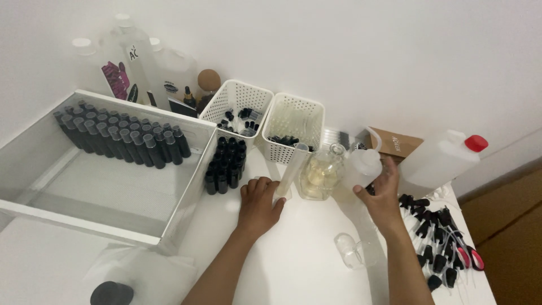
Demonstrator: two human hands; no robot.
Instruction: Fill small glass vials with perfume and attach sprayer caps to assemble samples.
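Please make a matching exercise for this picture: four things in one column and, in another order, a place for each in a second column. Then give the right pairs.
Things:
1. measuring cylinder
2. squeeze bottle
3. red-capped jug
4. rows of dark vials

Places:
A. far right of the table
B. inside the big white tray
C. held at its base by the left hand
D. gripped by the right hand

Pairs: 1-C, 2-D, 3-A, 4-B
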